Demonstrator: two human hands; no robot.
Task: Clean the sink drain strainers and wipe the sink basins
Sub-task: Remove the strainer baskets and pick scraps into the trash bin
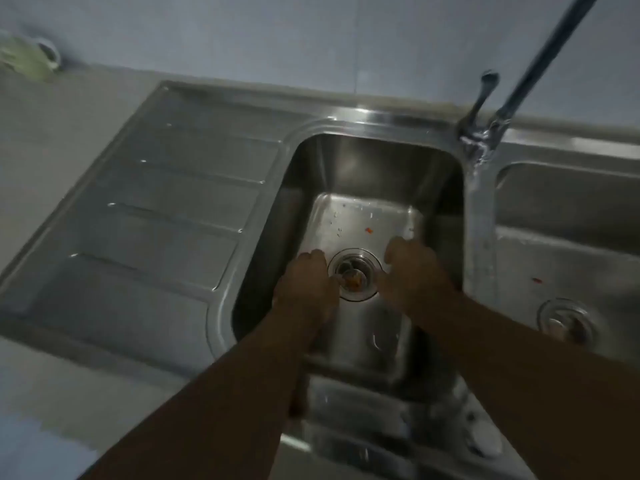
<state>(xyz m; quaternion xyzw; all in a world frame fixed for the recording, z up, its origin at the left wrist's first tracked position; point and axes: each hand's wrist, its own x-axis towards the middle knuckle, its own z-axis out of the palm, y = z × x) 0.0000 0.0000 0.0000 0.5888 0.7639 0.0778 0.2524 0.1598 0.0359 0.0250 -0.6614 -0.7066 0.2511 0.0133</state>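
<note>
The left sink basin (360, 168) is steel, with a round drain strainer (356, 289) in its floor that holds orange-brown scraps. My left hand (306, 282) reaches in from the left, and its fingertips pinch at the strainer's centre. My right hand (410, 271) lies against the strainer's right rim with the knuckles up and the fingers hidden beneath. The right basin (554, 244) has its own strainer (568, 322), with no hand near it. A small red scrap (369, 230) lies on the left basin's floor.
A tap (485, 133) with a long spout stands on the ridge between the basins. A ribbed draining board (156, 202) spreads to the left. A green object (24, 57) sits at the wall, far left. Another red speck (536, 280) lies in the right basin.
</note>
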